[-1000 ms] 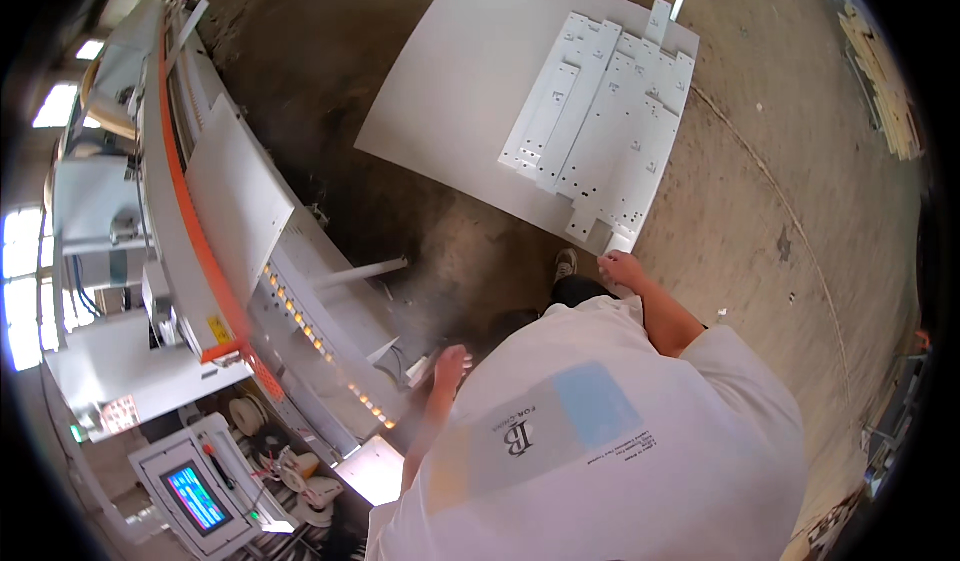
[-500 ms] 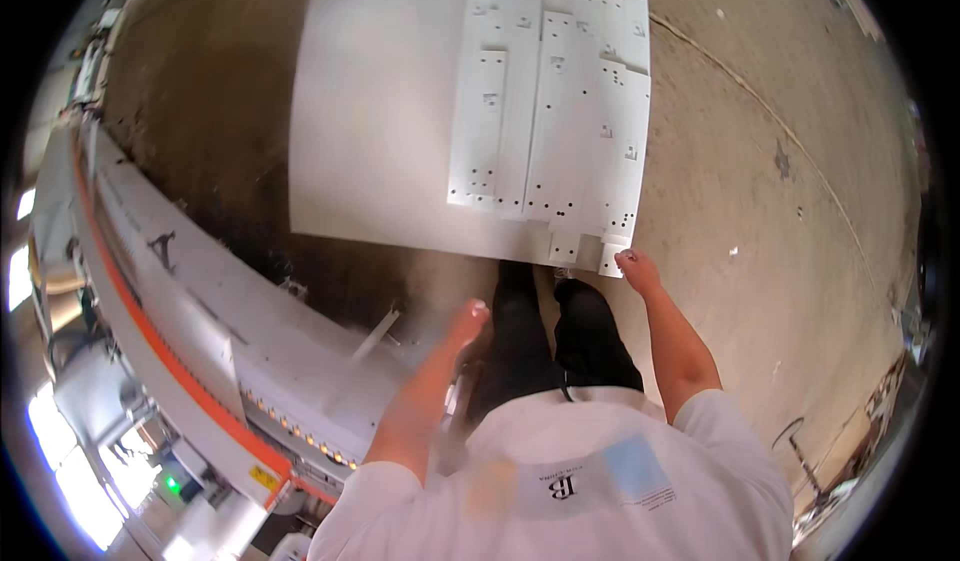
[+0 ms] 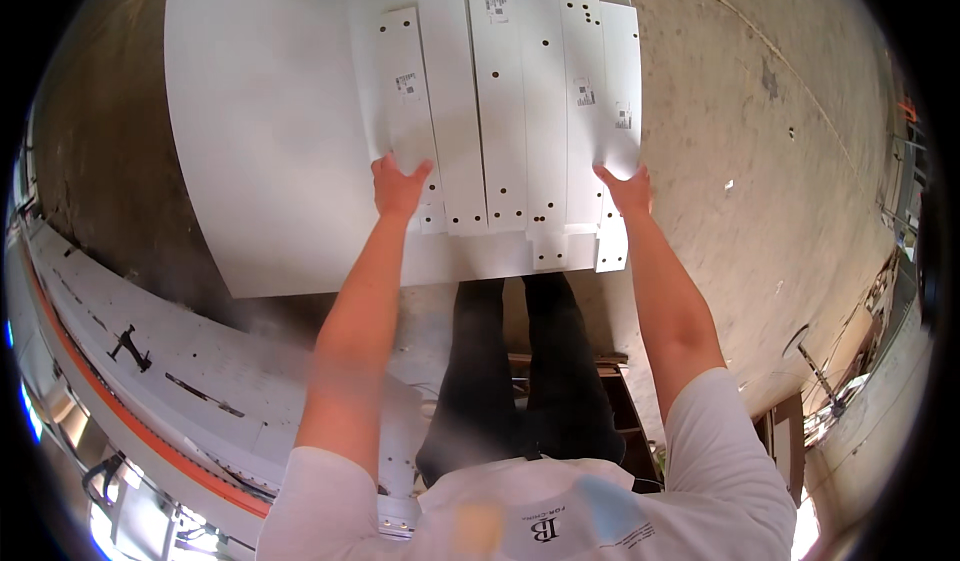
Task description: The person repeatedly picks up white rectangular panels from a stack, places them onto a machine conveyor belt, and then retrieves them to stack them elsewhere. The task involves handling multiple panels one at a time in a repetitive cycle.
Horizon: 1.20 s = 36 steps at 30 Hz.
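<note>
Strips (image 3: 508, 111): white, drilled, labelled, lying on the right part of a board (image 3: 265, 161). Left hand (image 3: 400, 193): grip wide, at the strips' left edge. Right hand (image 3: 631, 195): grip wide, at their right edge.

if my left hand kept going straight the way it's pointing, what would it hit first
Probably the narrow white drilled panel right at your left hand, then the small printed label on it. Whether your fingers already touch the panel is hard to tell.
</note>
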{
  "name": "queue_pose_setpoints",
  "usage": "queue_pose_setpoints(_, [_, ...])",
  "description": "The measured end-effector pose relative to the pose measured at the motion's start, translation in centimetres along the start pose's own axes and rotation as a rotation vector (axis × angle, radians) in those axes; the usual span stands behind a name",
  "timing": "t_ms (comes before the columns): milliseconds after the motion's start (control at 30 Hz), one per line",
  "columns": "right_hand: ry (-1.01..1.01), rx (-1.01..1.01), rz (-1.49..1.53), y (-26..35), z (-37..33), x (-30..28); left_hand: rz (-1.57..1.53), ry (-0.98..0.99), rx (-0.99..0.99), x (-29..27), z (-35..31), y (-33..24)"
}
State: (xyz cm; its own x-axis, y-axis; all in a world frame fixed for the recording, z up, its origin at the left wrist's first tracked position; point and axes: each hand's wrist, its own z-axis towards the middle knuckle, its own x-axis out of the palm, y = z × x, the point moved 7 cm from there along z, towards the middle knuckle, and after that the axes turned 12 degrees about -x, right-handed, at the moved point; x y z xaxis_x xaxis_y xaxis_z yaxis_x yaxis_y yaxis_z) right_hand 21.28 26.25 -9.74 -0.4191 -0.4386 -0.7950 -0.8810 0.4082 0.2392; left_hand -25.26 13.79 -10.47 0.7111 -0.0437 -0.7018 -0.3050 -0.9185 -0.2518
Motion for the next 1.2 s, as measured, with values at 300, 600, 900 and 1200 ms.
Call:
queue_pose_setpoints(300, [-0.214, 0.035, 0.199, 0.2, -2.1, -1.7, -0.184, -0.262, -0.051, 0.5, -2.7, 0.4])
queue_pose_setpoints(600, [-0.157, -0.01, 0.459, 1.4, -3.3, -2.1, -0.358, 0.043, -0.022, 0.2, -3.6, 1.4])
queue_pose_setpoints(900, [-0.178, -0.264, 0.282, 8.9, -4.9, -0.1, -0.262, -0.013, 0.038, 6.0, -5.1, -0.5])
queue_pose_setpoints(1200, [-0.274, -0.134, 0.27, 6.2, -4.8, 1.7, -0.268, -0.113, -0.008, 6.5, -7.0, -2.3])
